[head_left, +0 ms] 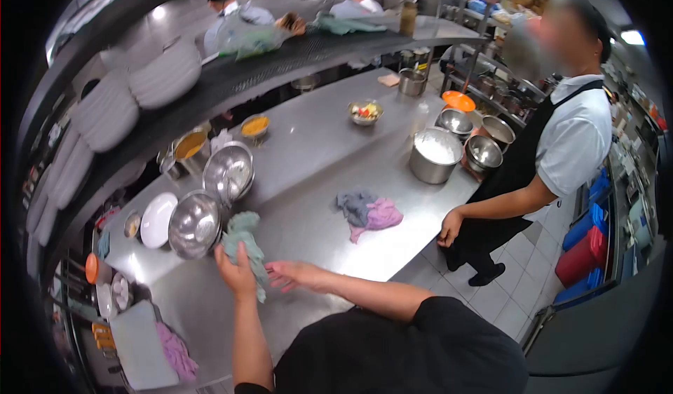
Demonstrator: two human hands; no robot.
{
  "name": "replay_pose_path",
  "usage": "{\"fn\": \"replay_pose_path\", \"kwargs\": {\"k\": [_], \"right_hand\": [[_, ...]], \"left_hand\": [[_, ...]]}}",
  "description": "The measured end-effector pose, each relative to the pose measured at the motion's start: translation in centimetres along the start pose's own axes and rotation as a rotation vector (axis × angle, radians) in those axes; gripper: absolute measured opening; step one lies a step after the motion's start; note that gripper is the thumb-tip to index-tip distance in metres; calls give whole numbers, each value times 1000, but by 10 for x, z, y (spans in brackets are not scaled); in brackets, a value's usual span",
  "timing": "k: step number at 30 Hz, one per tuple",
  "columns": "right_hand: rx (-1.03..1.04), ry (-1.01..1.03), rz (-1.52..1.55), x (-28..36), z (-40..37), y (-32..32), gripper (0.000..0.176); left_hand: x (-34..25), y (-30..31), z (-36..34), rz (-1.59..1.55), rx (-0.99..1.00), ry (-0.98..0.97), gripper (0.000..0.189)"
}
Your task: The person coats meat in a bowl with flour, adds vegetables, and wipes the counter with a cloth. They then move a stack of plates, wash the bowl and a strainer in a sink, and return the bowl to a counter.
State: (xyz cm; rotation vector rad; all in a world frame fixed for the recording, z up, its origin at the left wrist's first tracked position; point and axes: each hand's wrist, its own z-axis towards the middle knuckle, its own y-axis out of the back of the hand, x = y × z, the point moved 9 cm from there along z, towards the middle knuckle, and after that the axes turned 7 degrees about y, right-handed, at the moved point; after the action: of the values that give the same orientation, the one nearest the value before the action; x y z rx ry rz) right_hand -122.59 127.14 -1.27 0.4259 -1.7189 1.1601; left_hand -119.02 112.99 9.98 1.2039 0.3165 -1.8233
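Observation:
A pale green cloth (243, 242) hangs from my left hand (237, 271), whose thumb and fingers close round it. Right beside those fingers is the rim of a steel mixing bowl (194, 226), tilted on the counter. Behind it stands another steel bowl (230, 173) with a utensil inside. My right hand (301, 277) is open, palm towards the cloth, its fingertips right at the cloth's lower edge. Farther along the steel counter (294, 212) lie a crumpled grey cloth (352, 207) and a pink cloth (383, 215).
A white plate (159, 220) stands left of the bowls. A large pot with white contents (435, 154) and several steel bowls sit at the right end. A person in a black apron (536, 141) stands there. A cutting board (144, 345) lies front left. A shelf (280, 61) overhangs the counter.

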Motion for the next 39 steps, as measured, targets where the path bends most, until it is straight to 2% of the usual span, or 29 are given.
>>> {"fn": "replay_pose_path", "kwargs": {"k": [1,3,5,6,8,9,11,12,14,15,17,18,19,20,21,23,24,25,27,28,29,31,35,37,39], "right_hand": [[92,-21,-172,-7,4,1,52],[93,-179,-259,-32,17,14,43],[279,412,-256,-23,41,7,43],[291,381,-232,-23,39,2,43],[386,722,-991,21,7,-41,34],[404,710,-978,34,-3,-54,34],[665,366,-1137,28,-18,-80,28],[678,361,-1128,45,-22,-91,28],[680,-211,-1144,33,-25,-78,24],[682,-209,-1138,32,-25,-77,24],[530,-56,-856,44,-18,-79,25],[532,-57,-856,42,-17,-79,25],[381,161,-934,62,-10,-75,26],[228,381,-1002,85,-8,-73,27],[236,385,-1007,86,-3,-73,27],[42,841,-1104,128,-9,-78,30],[72,809,-1056,127,-5,-83,33],[77,821,-1058,117,-2,-91,33],[102,1025,-1189,85,-8,-116,36],[107,1039,-1193,76,-10,-118,36],[130,996,-1197,69,-8,-120,41],[169,989,-1204,70,-5,-128,45],[208,995,-1176,87,-17,-143,62],[209,991,-1161,90,-21,-145,67],[229,849,-1179,83,-15,-140,72]], "left_hand": [[0,10,5,-42,-1,69,31],[-32,-7,0,-69,261,-26,36],[-74,-43,-33,307,559,-321,43],[-69,-43,-32,324,559,-282,43],[-38,-57,-48,110,932,70,51],[-29,-49,-49,113,921,92,51],[0,-43,-71,-316,1134,504,56],[15,-33,-74,-316,1124,517,56],[46,-16,-100,-674,1150,834,58],[56,-12,-111,-669,1149,839,58],[81,5,-115,-894,819,887,58],[103,9,-130,-895,817,888,58],[138,16,-145,-936,767,970,55],[148,19,-151,-977,714,1049,52],[152,20,-157,-980,709,1041,52],[143,19,-158,-854,588,1057,47],[158,10,-166,-985,544,1112,42],[139,4,-160,-985,543,1098,42],[79,1,-130,-1219,357,927,40],[82,8,-118,-1130,235,750,39],[79,11,-111,-1134,234,730,39],[67,10,-92,-1298,327,768,38],[32,31,-69,-1310,298,782,37],[18,42,-57,-1340,107,833,37],[32,53,-49,-1304,39,751,38]]}}
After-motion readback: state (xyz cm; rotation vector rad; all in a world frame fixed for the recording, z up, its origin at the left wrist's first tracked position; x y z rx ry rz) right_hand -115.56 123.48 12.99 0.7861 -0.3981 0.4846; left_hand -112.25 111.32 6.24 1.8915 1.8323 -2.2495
